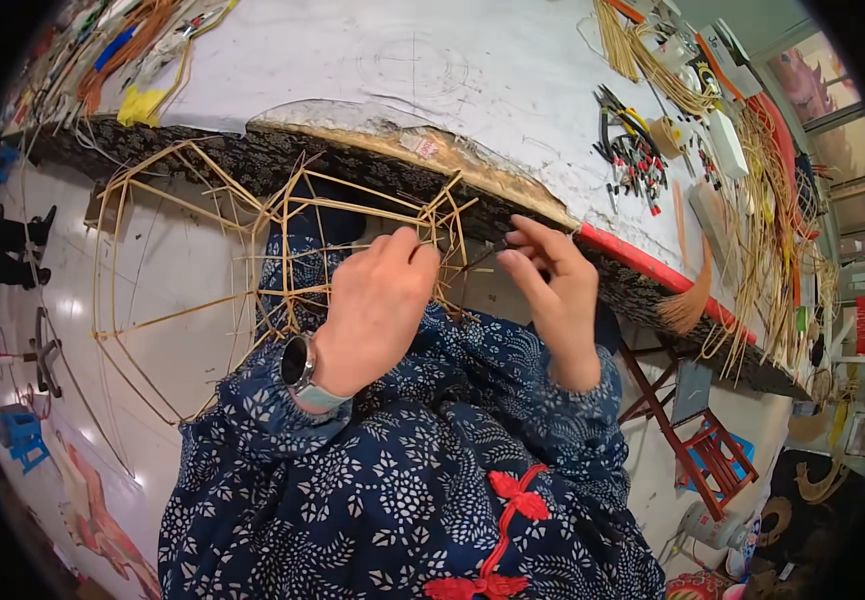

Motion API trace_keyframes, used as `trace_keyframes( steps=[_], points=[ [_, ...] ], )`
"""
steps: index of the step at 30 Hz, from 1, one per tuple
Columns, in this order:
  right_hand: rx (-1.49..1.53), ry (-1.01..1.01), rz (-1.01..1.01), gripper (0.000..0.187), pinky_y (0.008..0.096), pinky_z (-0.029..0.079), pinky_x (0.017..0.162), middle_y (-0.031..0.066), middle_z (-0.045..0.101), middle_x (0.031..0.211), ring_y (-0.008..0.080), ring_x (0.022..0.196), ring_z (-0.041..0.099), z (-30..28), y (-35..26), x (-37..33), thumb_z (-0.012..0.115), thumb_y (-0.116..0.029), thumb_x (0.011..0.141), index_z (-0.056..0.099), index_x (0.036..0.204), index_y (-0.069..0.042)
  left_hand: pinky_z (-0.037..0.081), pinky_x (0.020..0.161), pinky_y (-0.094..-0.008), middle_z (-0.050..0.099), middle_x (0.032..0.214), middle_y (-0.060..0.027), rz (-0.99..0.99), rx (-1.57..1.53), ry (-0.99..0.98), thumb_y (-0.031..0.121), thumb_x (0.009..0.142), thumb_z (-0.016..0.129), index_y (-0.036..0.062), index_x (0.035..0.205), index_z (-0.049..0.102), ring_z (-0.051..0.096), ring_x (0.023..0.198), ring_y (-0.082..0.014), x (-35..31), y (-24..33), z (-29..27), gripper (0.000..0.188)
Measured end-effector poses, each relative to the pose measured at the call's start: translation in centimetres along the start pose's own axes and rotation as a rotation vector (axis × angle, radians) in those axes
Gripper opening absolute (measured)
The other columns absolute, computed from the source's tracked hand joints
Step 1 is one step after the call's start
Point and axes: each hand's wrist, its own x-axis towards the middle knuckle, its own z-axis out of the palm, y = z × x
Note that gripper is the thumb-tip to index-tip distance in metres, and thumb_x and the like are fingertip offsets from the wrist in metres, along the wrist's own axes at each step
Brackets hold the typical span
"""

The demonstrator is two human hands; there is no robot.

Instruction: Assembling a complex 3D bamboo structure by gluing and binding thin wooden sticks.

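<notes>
A bamboo-strip frame (pixel 187 205) of angular, cage-like sections rests over my lap, below the table edge, reaching out to the left. My left hand (pixel 377 305), with a watch (pixel 297 362) on its wrist, is closed on the frame near its right end. The back of the hand hides exactly where the fingertips grip. Just right of that end, my right hand (pixel 557 285) is raised with curled fingers, thumb and forefinger close together. A thin dark line shows by its fingertips, too small to make out.
The table (pixel 312 60) has a worn front edge. On it lie pliers (pixel 609 118), several small clips (pixel 642 175), a tape roll (pixel 665 138), a fibre brush (pixel 690 298) and long thin strips (pixel 752 240). A folding chair (pixel 707 450) stands at right, a blue stool (pixel 24 438) at left.
</notes>
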Motion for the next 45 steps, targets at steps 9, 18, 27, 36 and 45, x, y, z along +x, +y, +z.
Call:
trace_keyframes(
  steps=[9, 18, 27, 36, 45],
  points=[
    [0.032, -0.028, 0.092, 0.023, 0.0217, 0.051, 0.066, 0.0073, 0.074, 0.088, 0.0072, 0.076, 0.065, 2.7, -0.9, 0.0, 0.071, -0.004, 0.087, 0.071, 0.108, 0.003, 0.052, 0.064, -0.0352, 0.056, 0.092, -0.0087, 0.075, -0.14, 0.073, 0.003, 0.073, 0.063, 0.0039, 0.082, 0.061, 0.062, 0.083, -0.0259, 1.2, 0.1, 0.9, 0.009],
    [-0.07, 0.114, -0.133, 0.02, 0.0228, 0.05, 0.059, 0.0097, 0.072, 0.076, 0.0049, 0.069, 0.064, 3.0, -0.7, 0.0, 0.071, -0.007, 0.087, 0.072, 0.105, 0.003, 0.051, 0.06, -0.0349, 0.058, 0.095, -0.007, 0.069, -0.113, 0.035, 0.002, 0.073, 0.067, 0.0031, 0.086, 0.065, 0.062, 0.083, -0.0246, 1.2, -0.5, 1.3, 0.014],
    [-0.781, 0.593, -0.424, 0.026, 0.0383, 0.051, 0.076, 0.0151, 0.07, 0.088, 0.0297, 0.084, 0.065, -5.9, 12.0, 11.8, 0.074, -0.014, 0.084, 0.069, 0.107, -0.002, 0.049, 0.069, -0.0382, 0.06, 0.094, -0.0096, -0.006, -0.165, 0.025, 0.001, 0.076, 0.074, 0.0023, 0.093, 0.066, 0.062, 0.081, -0.0278, 1.7, 0.3, 0.4, 0.019],
    [-1.318, 0.467, 0.301, 0.021, 0.0457, 0.052, 0.083, 0.0223, 0.069, 0.096, 0.0407, 0.094, 0.066, -24.2, 16.6, 10.1, 0.072, -0.022, 0.08, 0.074, 0.094, -0.005, 0.042, 0.075, -0.0382, 0.06, 0.087, -0.0082, 0.046, -0.293, 0.095, 0.004, 0.076, 0.076, 0.0043, 0.081, 0.06, 0.057, 0.083, -0.0281, 1.8, -0.2, -0.4, 0.017],
    [-1.238, 0.502, 0.393, 0.018, 0.0477, 0.055, 0.076, 0.0182, 0.071, 0.087, 0.0398, 0.084, 0.068, -24.5, 14.5, 9.7, 0.068, -0.024, 0.079, 0.076, 0.086, -0.01, 0.043, 0.075, -0.0373, 0.061, 0.086, -0.0074, 0.063, -0.346, 0.157, 0.005, 0.076, 0.077, 0.0048, 0.081, 0.061, 0.059, 0.082, -0.0264, 2.0, -0.8, 0.0, 0.017]
  ],
)
